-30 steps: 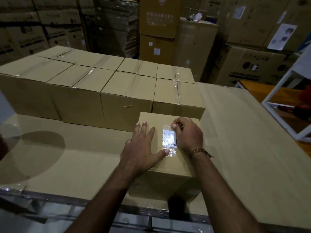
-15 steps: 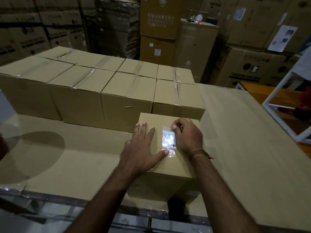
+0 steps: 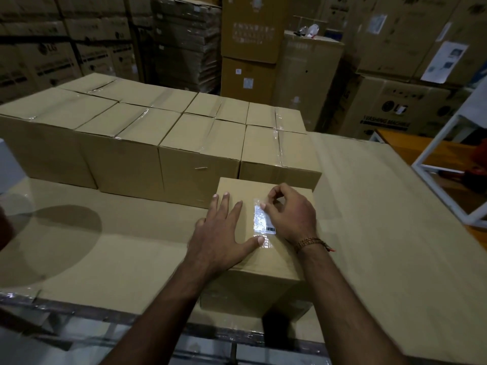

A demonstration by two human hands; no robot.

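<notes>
On the near middle of the table (image 3: 395, 233), we find the small box (image 3: 263, 262) upright, just in front of the row of taped boxes (image 3: 184, 154) that runs left to right behind it. A white barcode label (image 3: 262, 219) lies under clear tape on the box top, running near to far, a little right of centre.

Our left hand (image 3: 224, 233) lies flat on the box top, fingers straight and spread wide, pointing far. Its thumb tip rests on the near end of the tape.

Our right hand (image 3: 292, 214) sits over the right half of the top, fingers curled in narrow, one fingertip on the label's far right edge. We cannot tell whether it pinches that edge or only presses it. A beaded bracelet (image 3: 309, 242) circles the right wrist.

We note cardboard sheeting over the table. Stacked cartons (image 3: 247, 35) fill the far side, and a white frame (image 3: 434, 159) stands at right.
</notes>
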